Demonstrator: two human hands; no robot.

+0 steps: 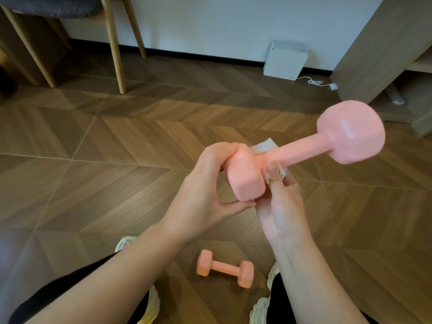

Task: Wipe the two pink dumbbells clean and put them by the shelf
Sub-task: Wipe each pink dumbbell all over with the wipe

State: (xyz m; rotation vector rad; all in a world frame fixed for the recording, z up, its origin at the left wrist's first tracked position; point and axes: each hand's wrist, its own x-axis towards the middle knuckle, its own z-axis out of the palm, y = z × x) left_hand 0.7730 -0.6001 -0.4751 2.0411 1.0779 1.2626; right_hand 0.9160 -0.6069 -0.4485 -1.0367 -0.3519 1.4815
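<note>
One pink dumbbell is held up in the air, tilted, its near blocky head low and its far head raised toward the right, a white wipe wrapped at its handle. The second pink dumbbell lies flat on the wooden floor below, untouched.

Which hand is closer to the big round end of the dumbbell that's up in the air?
Right. The right hand wipes the bar just below the round end with a tissue; the left hand grips the opposite end.
</note>
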